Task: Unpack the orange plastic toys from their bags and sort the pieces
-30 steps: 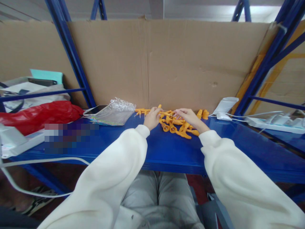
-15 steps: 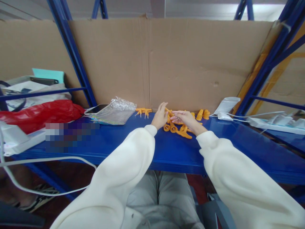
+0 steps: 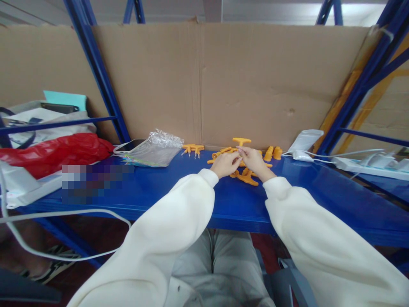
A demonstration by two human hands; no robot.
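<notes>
An orange-yellow T-shaped corkscrew handle (image 3: 242, 140) stands upright above my hands. My right hand (image 3: 253, 158) is closed, its fingertips pinching just under the crossbar. Lower and to the left, my left hand (image 3: 227, 164) is closed with thumb and fingers pinched together near the handle's lower end; whatever sits between them is hidden. Around and beneath both hands lies a pile of orange-yellow corkscrew parts (image 3: 247, 178), partly covered by the hands. Two orange cone-shaped pieces (image 3: 272, 153) stand to the right. Several corkscrews with bare metal spirals (image 3: 193, 149) lie farther left.
A tall cardboard panel (image 3: 204, 85) closes off the back of the blue table (image 3: 179, 192). A clear plastic bag (image 3: 156, 149) and a red bag (image 3: 57, 153) are on the left. White cables and a power strip (image 3: 370, 168) lie right. Blue posts flank both sides.
My left hand has moved right and slightly down, from open fingers to a pinch. The T-shaped handle now rises upright above my right fingers, which have closed at its stem.
</notes>
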